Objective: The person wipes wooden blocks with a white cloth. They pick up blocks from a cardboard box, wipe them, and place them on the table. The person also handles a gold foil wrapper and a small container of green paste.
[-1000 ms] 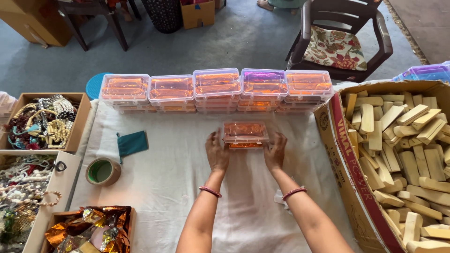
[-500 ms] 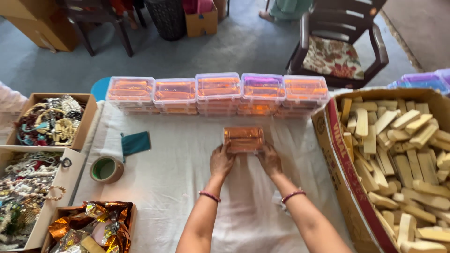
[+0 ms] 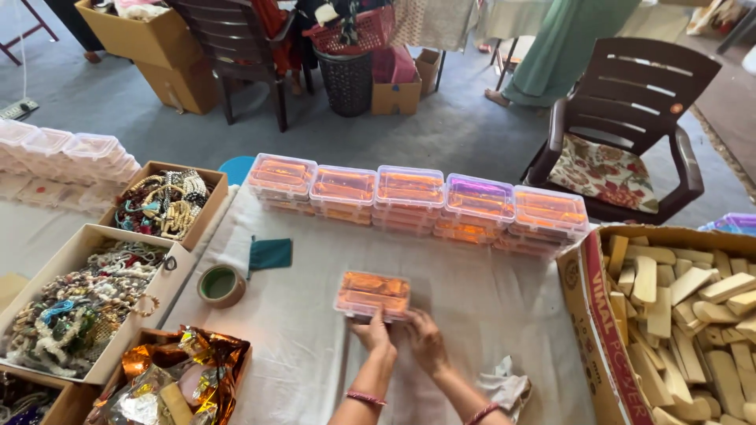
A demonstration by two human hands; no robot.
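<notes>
While both hands (image 3: pixel 400 340) touch its near edge, plastic box (image 3: pixel 373 293) lies beyond.

The clear box (image 3: pixel 372 293) is showing glossy, see-through plastic, as are the stacked boxes (image 3: pixel 417 198) behind it. The surface (image 3: pixel 488 315) is wearing a matt white cloth, slightly creased. The cartons (image 3: pixel 587 307) are looking like dull brown cardboard, the blocks (image 3: pixel 693 307) like pale bare wood, the wrappers (image 3: pixel 185 378) like shiny crinkled foil.
</notes>
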